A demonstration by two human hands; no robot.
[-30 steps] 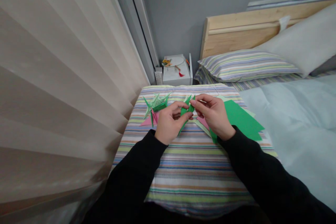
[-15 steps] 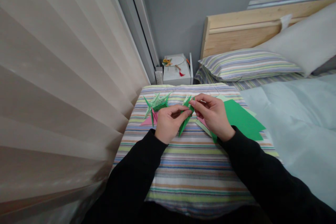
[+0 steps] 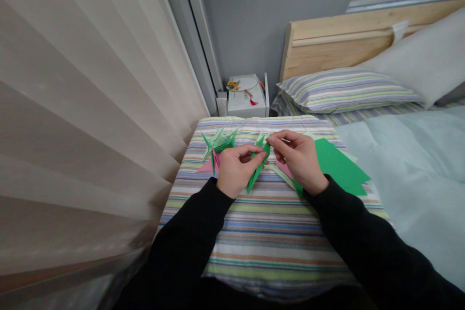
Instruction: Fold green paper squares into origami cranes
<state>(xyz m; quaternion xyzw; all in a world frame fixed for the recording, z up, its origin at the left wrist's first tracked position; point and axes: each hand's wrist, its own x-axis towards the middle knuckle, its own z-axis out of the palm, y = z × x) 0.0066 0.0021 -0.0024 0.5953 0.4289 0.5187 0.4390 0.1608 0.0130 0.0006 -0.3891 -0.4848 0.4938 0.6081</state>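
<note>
A narrow, folded green paper piece (image 3: 255, 178) is held up over the striped cloth, its long points angled toward me. My left hand (image 3: 237, 167) pinches its middle between thumb and fingers. At its upper tip, my right hand (image 3: 296, 155) grips the paper with thumb and forefinger. Left of my hands stand several folded paper cranes, green ones (image 3: 224, 143) and a pink one (image 3: 208, 166). Beneath and beyond my right hand lie flat green paper sheets (image 3: 339, 167), with pink and pale green paper edges (image 3: 285, 174) showing beside the wrist.
The striped cloth (image 3: 276, 237) covers the table in front of me. Behind it a small white cabinet (image 3: 247, 106) bears a round hoop and a red tassel. A pleated curtain (image 3: 90, 131) hangs left; a bed with a pale blue quilt (image 3: 417, 155) is at right.
My right hand has shifted slightly right along the green paper's tip, with its fingers a little farther from my left hand. The whole view has moved slightly.
</note>
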